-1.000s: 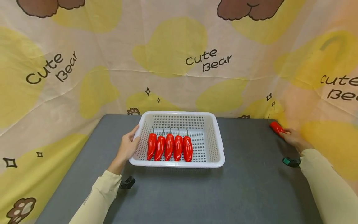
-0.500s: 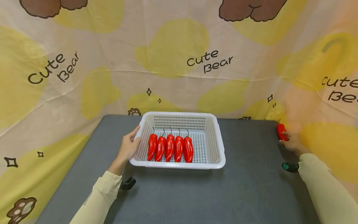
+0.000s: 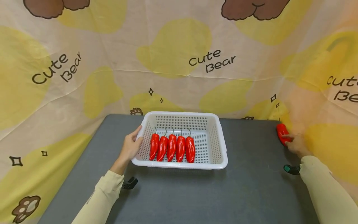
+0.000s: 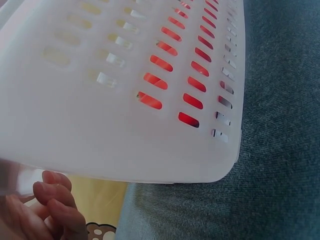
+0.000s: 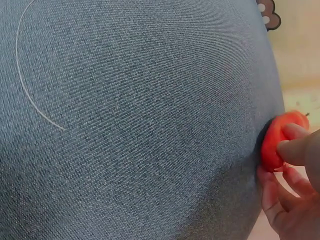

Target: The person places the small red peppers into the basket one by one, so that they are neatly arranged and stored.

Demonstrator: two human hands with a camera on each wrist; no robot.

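My left hand [image 3: 130, 147] grips the left side of a white perforated plastic basket [image 3: 179, 166]. In the left wrist view, its curled fingers [image 4: 59, 200] show beside the basket's wall [image 4: 100, 135]. Several red chili peppers [image 3: 172, 147] lie side by side in the basket, green stems toward the back. Far to the right, my right hand [image 3: 298, 145] holds another red chili pepper [image 3: 281, 130] at the table's back right corner. From the right wrist, thumb and fingers are seen on this pepper [image 5: 272, 142]; whether it bears on the tabletop cannot be told.
A dark grey table [image 3: 195, 199] carries the basket. Cloth with yellow patches and "Cute Bear" lettering [image 3: 212, 60] hangs behind and along both sides, close by the right hand. A thin pale thread [image 5: 25, 92] lies on the tabletop.
The right hand's chili pepper has shifted to the right, to the table's corner, and its tilt has varied. The left hand keeps its grip; the basket stays in place while the view shifts slightly.
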